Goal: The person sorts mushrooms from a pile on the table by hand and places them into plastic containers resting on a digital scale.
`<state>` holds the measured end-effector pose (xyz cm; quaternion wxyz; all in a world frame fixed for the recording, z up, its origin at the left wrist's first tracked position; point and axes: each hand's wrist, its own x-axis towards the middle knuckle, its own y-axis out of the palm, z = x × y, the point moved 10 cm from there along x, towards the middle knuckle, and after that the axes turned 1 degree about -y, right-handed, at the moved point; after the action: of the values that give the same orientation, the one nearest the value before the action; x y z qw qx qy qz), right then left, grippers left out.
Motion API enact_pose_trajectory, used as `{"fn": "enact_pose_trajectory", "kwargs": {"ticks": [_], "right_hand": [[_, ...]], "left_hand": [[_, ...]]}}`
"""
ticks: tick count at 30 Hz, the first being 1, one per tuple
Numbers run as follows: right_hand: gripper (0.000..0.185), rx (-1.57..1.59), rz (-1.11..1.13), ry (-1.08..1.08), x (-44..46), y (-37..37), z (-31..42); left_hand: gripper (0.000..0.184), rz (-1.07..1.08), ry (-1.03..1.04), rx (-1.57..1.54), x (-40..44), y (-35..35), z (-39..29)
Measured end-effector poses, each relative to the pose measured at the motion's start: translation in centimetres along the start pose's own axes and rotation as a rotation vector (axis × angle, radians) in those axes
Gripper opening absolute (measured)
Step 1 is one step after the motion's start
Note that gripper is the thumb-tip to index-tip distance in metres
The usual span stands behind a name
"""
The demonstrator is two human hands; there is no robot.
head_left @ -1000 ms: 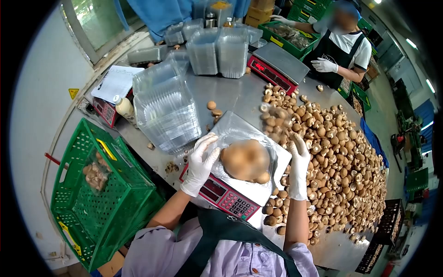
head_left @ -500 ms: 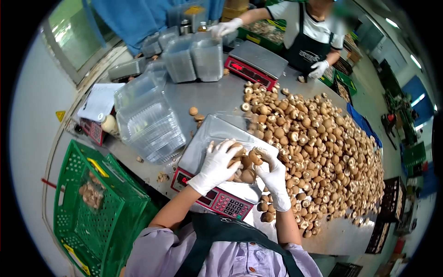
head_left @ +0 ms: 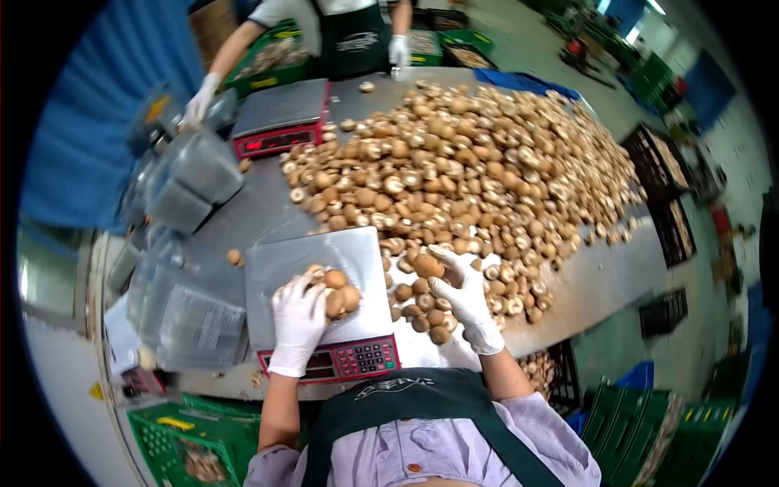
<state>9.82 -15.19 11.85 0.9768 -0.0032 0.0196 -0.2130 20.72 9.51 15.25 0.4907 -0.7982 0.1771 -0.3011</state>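
Covering much of the metal table (head_left: 219, 235), a broad heap of brown mushrooms (head_left: 487, 162) runs from the middle towards the right edge. On the near side, the front scale (head_left: 276, 252) carries a cluster of mushrooms (head_left: 341, 296) on its plate, its red keypad edge facing the wearer. The white-gloved left hand (head_left: 298, 321) lies beside that cluster with bent fingers; whether they grip anything, I cannot tell. The gloved right hand (head_left: 466, 300) pinches a single mushroom (head_left: 428, 264) between thumb and fingers, above loose mushrooms just right of the scale. Clear plastic trays (head_left: 195, 325) stand on the left, with more trays behind, where a co-worker's gloved hand (head_left: 200, 101) reaches. A second scale (head_left: 280, 109), its red display lit, sits at the far side near that person's dark apron (head_left: 355, 40). A blue curtain (head_left: 105, 89) hangs at left; green crates and black crates (head_left: 653, 162) stand around the table, and a blue cloth (head_left: 527, 81) lies along its far edge.
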Motion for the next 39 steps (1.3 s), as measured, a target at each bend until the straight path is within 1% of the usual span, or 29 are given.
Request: {"fn": "enact_pose_trajectory", "kwargs": {"ticks": [1,3,4,5,7,8,9,10,11,12,13,15,17,19,20,21,22,23,24,26,27,28,31,32,33,34,35,37,39], "right_hand": [[0.05,0.092,-0.045,-0.038,-0.8,-1.3,-0.5],[0.048,0.185,-0.114,0.071,-2.6,-4.2,-2.4],[0.049,0.27,-0.114,0.039,-3.3,-5.3,-2.7],[0.051,0.314,-0.159,0.107,-4.4,-6.8,-4.3],[0.053,0.412,-0.203,0.05,-5.8,-8.7,-4.6],[0.054,0.451,-0.207,-0.019,-6.4,-9.4,-4.0],[0.047,0.422,-0.231,-0.01,-7.1,-10.3,-4.2],[0.042,0.334,-0.275,0.07,-7.9,-11.4,-4.5],[0.038,0.249,-0.32,0.149,-8.7,-12.3,-4.8],[0.026,0.151,-0.442,0.06,-9.2,-13.6,-5.3],[0.019,0.192,-0.482,0.145,-9.9,-14.4,-7.0],[0.015,0.391,-0.527,0.227,-10.9,-15.1,-9.6],[0.015,0.36,-0.516,0.148,-11.3,-17.0,-10.5],[0.016,0.407,-0.611,0.143,-12.7,-19.0,-9.1],[0.017,0.332,-0.688,0.091,-13.5,-21.0,-9.2],[0.019,0.475,-0.699,0.212,-14.6,-22.2,-11.6],[0.02,0.297,-0.85,0.102,-16.0,-24.7,-9.1],[0.019,0.307,-0.984,0.149,-17.7,-26.6,-8.5],[0.018,0.02,-1.021,0.098,-19.2,-29.5,-6.9],[0.016,-0.114,-1.201,0.062,-22.6,-34.3,-5.9],[0.017,-0.433,-1.299,-0.105,-24.9,-37.7,-6.2],[0.017,-0.484,-1.359,-0.046,-26.5,-39.3,-4.7],[0.017,-0.721,-1.506,-0.064,-30.0,-43.8,-3.4],[0.019,-0.814,-1.515,0.02,-30.9,-45.9,-4.5],[0.027,-0.937,-1.507,0.165,-32.0,-48.4,-6.7],[0.039,-1.11,-1.362,0.417,-32.6,-51.3,-10.0],[0.047,-1.209,-1.242,0.538,-32.8,-52.7,-12.2],[0.05,-1.371,-1.19,0.814,-33.7,-54.1,-14.9],[0.045,-1.278,-1.184,0.629,-32.4,-55.2,-16.9]], "left_hand": [[0.017,-0.032,0.026,-0.011,0.2,-0.4,-0.3],[0.021,-0.122,0.026,-0.095,-0.3,-1.3,-0.3],[0.023,-0.124,0.007,-0.144,-0.3,-1.5,-0.4],[0.025,-0.127,-0.019,-0.193,-0.3,-1.9,-0.6],[0.044,-0.051,0.05,-0.055,0.2,-1.6,-2.7],[0.049,0.026,0.045,0.013,0.0,-0.2,-2.6],[0.055,0.103,0.041,0.082,-0.3,1.3,-2.3],[0.058,0.145,0.039,0.088,-0.1,1.9,-2.6],[0.058,0.108,0.059,0.023,0.1,2.1,-2.3],[0.058,0.078,0.073,0.023,0.1,2.4,-2.2],[0.058,0.05,0.083,0.024,0.2,2.3,-2.5],[0.06,0.02,-0.03,-0.201,0.7,2.1,-3.0],[0.056,-0.054,0.064,-0.174,0.4,1.8,-4.1],[0.053,-0.011,0.107,-0.127,0.0,2.6,-4.2],[0.05,0.02,0.136,-0.082,-0.2,3.2,-4.4],[0.05,0.023,0.139,-0.079,-0.3,3.3,-4.5],[0.047,0.036,0.106,-0.087,-0.2,3.5,-4.4],[0.044,0.049,0.072,-0.096,-0.1,3.8,-4.4],[0.044,0.05,0.069,-0.092,-0.2,4.0,-4.7],[0.042,-0.017,0.018,-0.16,-0.2,3.7,-4.9],[0.042,-0.02,0.011,-0.148,-0.2,3.7,-5.1],[0.042,-0.025,0.001,-0.157,-0.1,3.7,-5.3],[0.041,-0.05,-0.052,-0.173,0.0,3.5,-5.5],[0.042,-0.062,-0.073,-0.161,-0.1,3.4,-5.4],[0.043,-0.074,-0.091,-0.155,-0.1,3.5,-5.3],[0.044,-0.087,-0.137,-0.201,-0.3,3.5,-4.8],[0.044,-0.098,-0.147,-0.197,-0.2,3.2,-5.1],[0.043,-0.172,-0.128,-0.049,-0.2,2.1,-6.3],[0.047,-0.265,-0.173,0.054,-1.0,1.7,-5.0]]}}
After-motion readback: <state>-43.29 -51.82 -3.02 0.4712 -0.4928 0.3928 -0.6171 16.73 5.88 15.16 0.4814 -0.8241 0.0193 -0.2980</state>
